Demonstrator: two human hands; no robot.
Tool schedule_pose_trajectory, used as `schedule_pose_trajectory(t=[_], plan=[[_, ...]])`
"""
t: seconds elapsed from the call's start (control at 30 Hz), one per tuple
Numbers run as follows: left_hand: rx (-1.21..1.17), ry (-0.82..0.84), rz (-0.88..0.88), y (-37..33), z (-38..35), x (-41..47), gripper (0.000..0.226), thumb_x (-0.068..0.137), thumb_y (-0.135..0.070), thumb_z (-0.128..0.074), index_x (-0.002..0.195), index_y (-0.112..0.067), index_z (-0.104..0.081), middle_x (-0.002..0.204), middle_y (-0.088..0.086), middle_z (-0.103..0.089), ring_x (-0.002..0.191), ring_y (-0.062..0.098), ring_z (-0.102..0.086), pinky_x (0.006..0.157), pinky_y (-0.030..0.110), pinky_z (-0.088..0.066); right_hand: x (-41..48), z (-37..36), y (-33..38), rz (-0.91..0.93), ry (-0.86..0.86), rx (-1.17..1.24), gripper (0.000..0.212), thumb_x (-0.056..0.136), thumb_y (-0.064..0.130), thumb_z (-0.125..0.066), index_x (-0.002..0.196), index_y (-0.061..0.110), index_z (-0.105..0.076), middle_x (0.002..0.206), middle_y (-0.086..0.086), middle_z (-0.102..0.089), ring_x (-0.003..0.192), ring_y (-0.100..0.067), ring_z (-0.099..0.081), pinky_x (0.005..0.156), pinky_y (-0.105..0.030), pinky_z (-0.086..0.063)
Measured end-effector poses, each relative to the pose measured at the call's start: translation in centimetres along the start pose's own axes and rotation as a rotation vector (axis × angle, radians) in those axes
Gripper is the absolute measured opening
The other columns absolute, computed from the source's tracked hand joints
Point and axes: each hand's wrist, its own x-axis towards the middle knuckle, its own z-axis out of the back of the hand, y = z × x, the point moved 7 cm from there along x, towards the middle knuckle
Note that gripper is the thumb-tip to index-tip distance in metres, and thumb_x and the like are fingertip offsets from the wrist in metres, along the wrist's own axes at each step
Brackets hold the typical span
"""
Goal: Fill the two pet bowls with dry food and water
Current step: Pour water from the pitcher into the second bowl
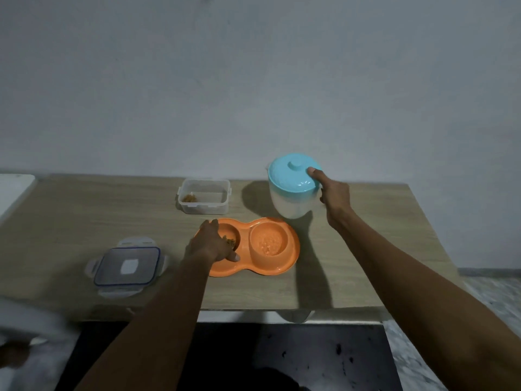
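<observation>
Pale wood counter (84, 221) meets a grey wall (253, 80), and near its middle lies the orange double bowl (293, 249), its long axis running left to right. We see its right well (267, 241) uncovered, with a glisten inside that may be water; how full it is we cannot tell. Just far and right of that well stands the jug (290, 204), white with a teal lid (287, 176). Our right hand (335, 196), the nearer one, grips it at the handle side with the thumb pressed on the lid. Our left hand (210, 244) lies over the left well, where some kibble (231, 242) shows; its fingers are hidden, so we cannot tell whether it grips. Farther off sit a clear container (204, 206) with a few bits left and, near left, its clip lid (128, 266).
</observation>
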Motion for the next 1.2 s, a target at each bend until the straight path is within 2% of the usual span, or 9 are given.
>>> schedule_pose_trajectory(t=[0.17, 0.37, 0.47, 0.57, 0.73, 0.87, 1.0, 1.1, 1.2], plan=[[-0.038, 0.036, -0.013, 0.2, -0.5, 0.7, 0.132, 0.054, -0.029, -0.094, 0.157, -0.016, -0.012, 0.165, 0.006, -0.004, 0.148, 0.031, -0.018, 0.115, 0.045, -0.027, 4.5, -4.0, -0.9, -0.066, 0.103, -0.023, 0.058, 0.074, 0.046, -0.084, 0.096, -0.006, -0.072, 0.072, -0.002, -0.052, 0.063, -0.014, -0.039, 0.060, -0.031, -0.033], [-0.062, 0.048, 0.005, 0.5, -0.8, 1.0, 0.131, 0.056, -0.024, -0.092, 0.157, -0.020, -0.009, 0.165, 0.001, 0.002, 0.150, 0.027, -0.012, 0.116, 0.045, -0.023, 7.7, -6.3, -2.0, -0.046, 0.212, -0.041, 0.046, 0.063, 0.055, -0.082, 0.093, 0.020, -0.075, 0.102, -0.003, -0.077, 0.087, -0.020, -0.065, 0.071, -0.034, -0.047], [-0.108, 0.049, 0.023, 0.7, -0.8, 1.1, 0.132, 0.054, -0.023, -0.093, 0.157, -0.020, -0.011, 0.165, 0.000, -0.001, 0.149, 0.027, -0.014, 0.116, 0.045, -0.026, 8.2, -6.7, -1.8, -0.017, 0.264, -0.069, 0.041, 0.080, 0.047, -0.079, 0.098, 0.011, -0.075, 0.094, -0.002, -0.073, 0.072, -0.012, -0.057, 0.065, -0.028, -0.043], [-0.087, 0.060, 0.025, 0.8, -0.7, 0.9, 0.131, 0.054, -0.026, -0.093, 0.157, -0.026, -0.011, 0.165, -0.004, -0.001, 0.150, 0.027, -0.011, 0.116, 0.054, -0.021, 7.9, -6.5, -1.8, 0.028, 0.216, -0.111, 0.048, 0.086, 0.050, -0.074, 0.096, 0.004, -0.065, 0.087, -0.004, -0.063, 0.076, -0.015, -0.053, 0.066, -0.028, -0.043], [-0.020, 0.043, 0.032, 0.7, -0.4, 0.4, 0.130, 0.055, -0.037, -0.091, 0.156, -0.030, -0.010, 0.165, -0.006, 0.000, 0.150, 0.036, 0.006, 0.115, 0.061, -0.007, 2.6, -4.2, -5.9, 0.009, -0.062, -0.201, 0.073, 0.079, 0.073, -0.065, 0.132, 0.024, -0.055, 0.139, -0.008, -0.051, 0.125, -0.027, -0.053, 0.108, -0.049, -0.042], [-0.158, 0.006, -0.048, 1.3, -0.3, 0.6, 0.124, 0.053, -0.050, -0.088, 0.155, -0.025, -0.022, 0.164, 0.004, -0.010, 0.148, 0.033, -0.017, 0.118, 0.047, -0.023, -2.9, -3.5, -11.5, -0.056, 0.001, -0.516, 0.069, 0.087, 0.074, -0.051, 0.140, 0.029, -0.055, 0.147, -0.012, -0.049, 0.140, -0.036, -0.040, 0.116, -0.056, -0.024], [-0.306, -0.191, -0.058, 3.1, 1.5, -0.5, 0.080, 0.075, -0.054, -0.074, 0.143, -0.022, -0.047, 0.153, 0.009, -0.039, 0.136, 0.031, -0.043, 0.109, 0.043, -0.037, -6.3, -3.0, -13.3, -0.057, -0.008, -0.753, 0.058, 0.097, 0.063, -0.046, 0.141, 0.026, -0.055, 0.141, -0.014, -0.049, 0.135, -0.037, -0.041, 0.114, -0.054, -0.021], [-0.300, -0.276, 0.015, 4.7, 2.3, -1.9, 0.054, 0.088, -0.046, -0.064, 0.133, -0.017, -0.060, 0.136, 0.013, -0.058, 0.123, 0.034, -0.054, 0.099, 0.039, -0.042, -7.9, -2.6, -13.8, -0.108, -0.069, -0.745, 0.051, 0.100, 0.055, -0.045, 0.136, 0.022, -0.059, 0.135, -0.014, -0.054, 0.129, -0.037, -0.049, 0.114, -0.053, -0.022], [-0.312, -0.267, 0.046, 4.9, 2.8, -2.7, 0.038, 0.091, -0.035, -0.063, 0.123, -0.016, -0.069, 0.120, 0.015, -0.068, 0.112, 0.035, -0.061, 0.090, 0.036, -0.047, -8.5, -2.5, -13.7, -0.129, -0.124, -0.669, 0.036, 0.100, 0.051, -0.051, 0.113, 0.022, -0.069, 0.118, -0.011, -0.066, 0.117, -0.035, -0.058, 0.110, -0.054, -0.027]])
